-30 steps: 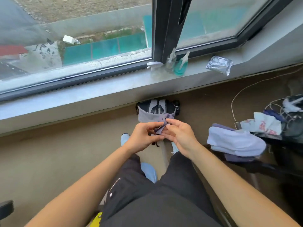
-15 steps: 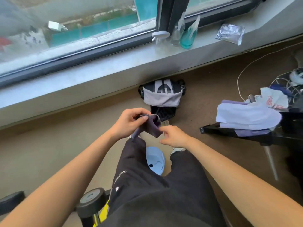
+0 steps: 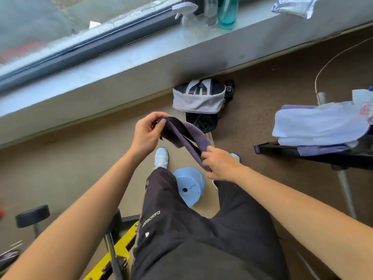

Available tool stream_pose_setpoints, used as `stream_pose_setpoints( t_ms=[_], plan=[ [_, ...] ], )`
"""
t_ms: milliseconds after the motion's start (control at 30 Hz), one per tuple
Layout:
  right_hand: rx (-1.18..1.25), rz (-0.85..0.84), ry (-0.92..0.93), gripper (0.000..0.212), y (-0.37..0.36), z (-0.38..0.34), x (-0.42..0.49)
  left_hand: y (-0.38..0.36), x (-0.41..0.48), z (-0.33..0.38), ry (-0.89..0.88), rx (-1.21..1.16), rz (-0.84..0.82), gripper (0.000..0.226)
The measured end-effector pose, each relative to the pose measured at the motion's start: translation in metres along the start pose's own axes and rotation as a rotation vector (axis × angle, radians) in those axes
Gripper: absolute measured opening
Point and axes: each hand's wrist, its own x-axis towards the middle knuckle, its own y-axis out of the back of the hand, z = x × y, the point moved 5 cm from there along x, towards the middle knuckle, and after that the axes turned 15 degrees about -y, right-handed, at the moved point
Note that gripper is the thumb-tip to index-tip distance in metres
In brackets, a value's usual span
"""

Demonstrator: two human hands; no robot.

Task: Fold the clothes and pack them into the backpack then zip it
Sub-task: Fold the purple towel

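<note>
Holding a purple garment (image 3: pixel 187 136) in the air, just on the near side of the backpack (image 3: pixel 198 100). Gripping 1 end with left hand (image 3: pixel 148 136), fingers curled round the hem; pinching the other end with right hand (image 3: pixel 220 164), farther from the backpack. Pulled taut, probably to line up edges for a fold. Propped against the wall, apparently unzipped: the backpack, likely for easy loading. Stacked right of it on the worktop (image 3: pixel 282 150): more clothes (image 3: pixel 316 126).

The left hand (image 3: pixel 148 136) and right hand (image 3: pixel 220 165) have parted, stretching the purple garment (image 3: pixel 191 137) (bunched before).
</note>
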Motion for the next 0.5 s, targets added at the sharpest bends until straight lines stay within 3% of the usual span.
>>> stream_pose_setpoints(
  t_ms=[167,233,500],
  plan=[
    [0.161,-0.053,-0.287,0.011,-0.002,0.024,-0.025,-0.015,0.010,-0.026,0.062,0.167,-0.022,0.024],
    [0.123,-0.059,-0.414,0.013,0.002,0.036,-0.030,-0.017,0.012,-0.042,0.108,0.211,-0.040,0.022],
    [0.024,0.166,-0.651,0.017,0.034,0.052,-0.030,-0.022,0.032,-0.102,0.171,0.181,-0.155,0.020]
  ],
)
